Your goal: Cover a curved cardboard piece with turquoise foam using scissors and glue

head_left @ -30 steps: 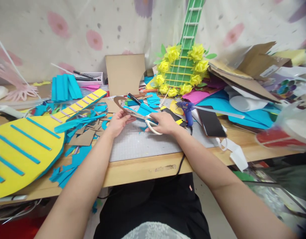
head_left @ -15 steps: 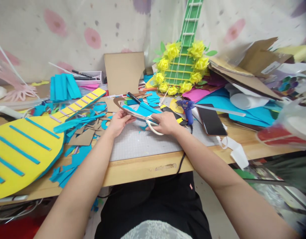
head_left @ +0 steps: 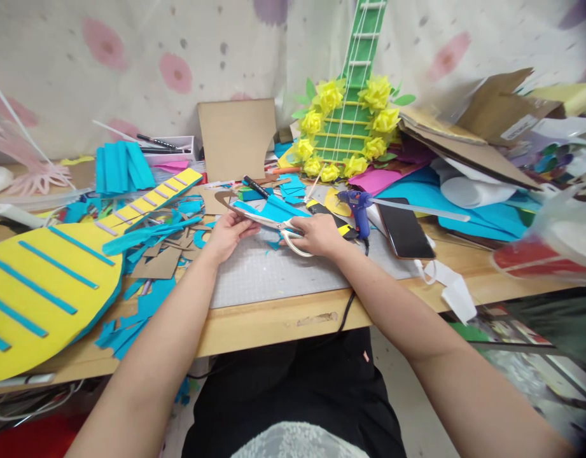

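Note:
White-handled scissors (head_left: 295, 245) are in my right hand (head_left: 317, 234), its fingers wrapped around the handles and the blades pointing left. My left hand (head_left: 230, 234) pinches a curved strip of brown cardboard (head_left: 224, 198) whose loose end arcs up and away. The blades lie along the strip close to my left fingertips; whether they are cutting it is too small to tell. Both hands are over a grey cutting mat (head_left: 273, 280). Just beyond them lie blue paper pieces (head_left: 278, 208) and a black marker (head_left: 257, 187).
A yellow paper guitar shape (head_left: 49, 286) lies at left beside blue and cardboard scraps (head_left: 154, 262). A green guitar shape with yellow flowers (head_left: 343, 127) stands behind. On the right are a blue glue gun (head_left: 360, 213), a phone (head_left: 404, 229) and a plastic cup (head_left: 545, 254).
The loose end of the cardboard strip has shifted slightly left. Both hands stay in nearly the same place, and the scissors have barely moved.

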